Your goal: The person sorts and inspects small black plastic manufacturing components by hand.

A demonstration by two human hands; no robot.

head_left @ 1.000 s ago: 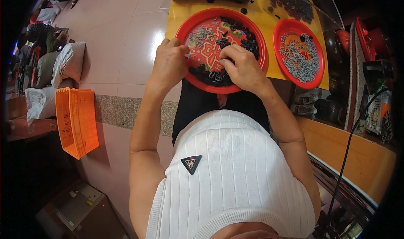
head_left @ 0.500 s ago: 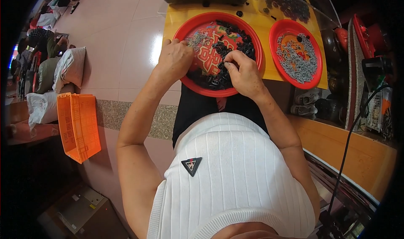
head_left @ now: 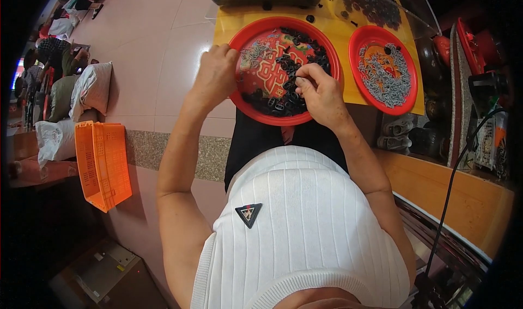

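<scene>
Everything here is placed by the big red tray (head_left: 260, 116). The right hand (head_left: 323, 95) is over its right side, and the black parts (head_left: 279, 107) lie right beside the fingertips, toward the tray's middle and along its near edge; this hand is clearly the closer one to them. Its thumb and forefinger are drawn together, but whether they pinch a part I cannot tell. The left hand (head_left: 217, 72) is at the tray's left rim, fingers curled inward; what it holds, if anything, is hidden. Loose grey screws (head_left: 259, 53) lie in the tray's upper left, just beside the left hand, their long axes pointing every which way. More screws fill a smaller red plate (head_left: 393, 111) right of the tray, on the yellow tabletop (head_left: 225, 30).
</scene>
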